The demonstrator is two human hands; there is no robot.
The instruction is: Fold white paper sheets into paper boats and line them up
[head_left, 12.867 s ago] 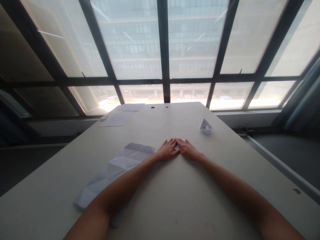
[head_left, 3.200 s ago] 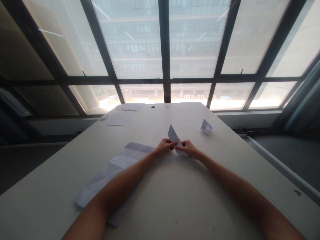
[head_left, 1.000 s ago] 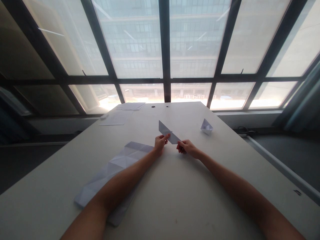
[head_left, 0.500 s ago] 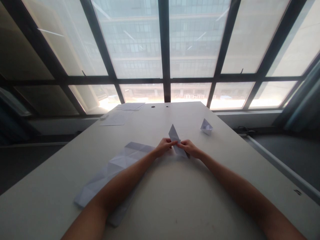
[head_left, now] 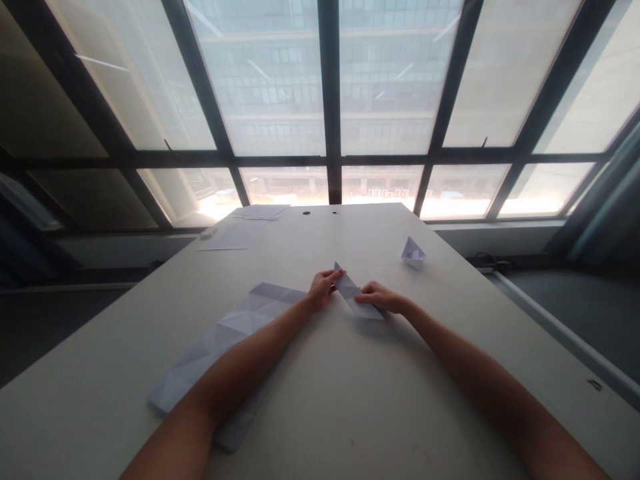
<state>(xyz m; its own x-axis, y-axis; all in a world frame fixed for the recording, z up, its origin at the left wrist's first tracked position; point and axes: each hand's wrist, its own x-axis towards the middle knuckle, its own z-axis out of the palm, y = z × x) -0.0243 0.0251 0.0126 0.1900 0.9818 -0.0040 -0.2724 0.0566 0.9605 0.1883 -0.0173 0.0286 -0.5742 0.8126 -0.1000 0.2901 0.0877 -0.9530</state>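
Now the left hand (head_left: 323, 289) pinches the upper tip of the folded paper (head_left: 349, 291), the right hand (head_left: 381, 297) its middle, over the tabletop (head_left: 360, 393): light, crisp, easily crumpled, I'd judge, best held at layered folds.

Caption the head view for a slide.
Left hand and right hand hold a folded paper at a white table, a small paper boat beyond, to the right.
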